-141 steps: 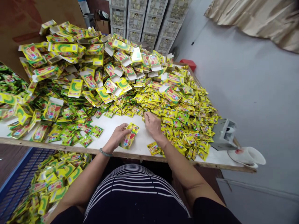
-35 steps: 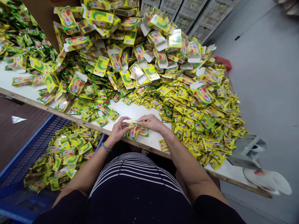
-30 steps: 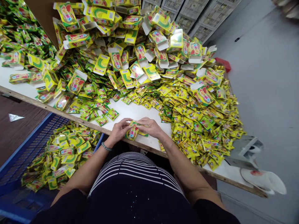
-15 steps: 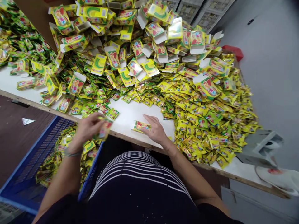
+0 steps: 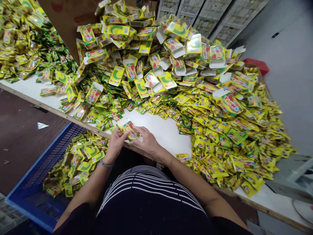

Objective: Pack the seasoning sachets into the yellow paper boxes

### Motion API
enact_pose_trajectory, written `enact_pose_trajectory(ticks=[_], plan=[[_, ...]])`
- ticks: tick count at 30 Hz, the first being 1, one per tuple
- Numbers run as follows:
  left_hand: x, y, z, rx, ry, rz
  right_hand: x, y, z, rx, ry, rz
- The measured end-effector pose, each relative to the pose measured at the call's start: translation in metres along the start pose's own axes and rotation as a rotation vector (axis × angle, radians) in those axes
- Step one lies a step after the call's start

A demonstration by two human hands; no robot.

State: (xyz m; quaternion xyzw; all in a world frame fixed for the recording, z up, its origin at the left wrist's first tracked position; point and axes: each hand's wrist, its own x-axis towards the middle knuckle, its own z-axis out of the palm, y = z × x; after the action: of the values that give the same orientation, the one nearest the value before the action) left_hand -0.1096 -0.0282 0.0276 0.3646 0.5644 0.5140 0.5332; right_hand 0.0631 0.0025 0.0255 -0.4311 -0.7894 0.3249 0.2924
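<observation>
A small yellow-green printed carton (image 5: 129, 128) with a white end flap standing up is held just above the table's front edge. My left hand (image 5: 116, 143) pinches its left side between thumb and fingers. On the other side, my right hand (image 5: 148, 142) grips the carton's right end. Green sachets (image 5: 104, 122) lie close beyond my left hand. To the right spreads a large heap of yellow sachets (image 5: 215, 133). Behind both is a pile of similar cartons (image 5: 144, 49), many with open flaps.
Below the table edge at left, a blue crate (image 5: 31, 181) holds several cartons. A brown cardboard sheet (image 5: 58, 23) stands at the back left, with more sachets beyond it. White crates (image 5: 190, 9) are stacked behind. A grey device (image 5: 293, 176) sits at the right.
My left hand has moved right, away from above the blue crate where it held a carton. My right hand has lifted a carton off the table; both hands now hold one. The view has shifted left.
</observation>
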Motion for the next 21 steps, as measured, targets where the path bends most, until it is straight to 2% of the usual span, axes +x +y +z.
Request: enact_pose_trajectory(ticks=[2, 4, 5, 7, 10, 14, 17, 19, 21], plan=[[0.006, 0.005, -0.015, -0.058, 0.131, 0.004, 0.024, 0.000, 0.006, 0.002, 0.053, 0.061], [0.010, 0.013, -0.033, -0.045, 0.164, -0.005, 0.049, 0.004, 0.017, -0.079, 0.174, 0.189], [0.011, 0.017, -0.039, -0.035, 0.153, -0.012, 0.060, 0.008, 0.024, -0.136, 0.188, 0.217], [0.013, 0.022, -0.046, -0.015, 0.112, -0.034, 0.076, 0.014, 0.036, -0.243, 0.094, 0.218], [0.017, 0.018, -0.045, 0.029, 0.070, -0.060, 0.079, 0.024, 0.043, -0.253, -0.024, 0.267], [0.024, 0.007, -0.037, 0.019, 0.025, -0.089, 0.066, 0.036, 0.028, -0.174, 0.016, 0.416], [0.029, 0.003, -0.027, -0.025, 0.037, -0.082, 0.069, 0.043, 0.010, -0.242, 0.130, 0.301], [0.030, 0.002, -0.021, -0.026, 0.045, -0.048, 0.077, 0.050, -0.003, -0.376, 0.180, 0.198], [0.032, 0.001, -0.018, 0.039, 0.051, 0.007, 0.085, 0.061, -0.016, -0.543, 0.182, 0.177]])
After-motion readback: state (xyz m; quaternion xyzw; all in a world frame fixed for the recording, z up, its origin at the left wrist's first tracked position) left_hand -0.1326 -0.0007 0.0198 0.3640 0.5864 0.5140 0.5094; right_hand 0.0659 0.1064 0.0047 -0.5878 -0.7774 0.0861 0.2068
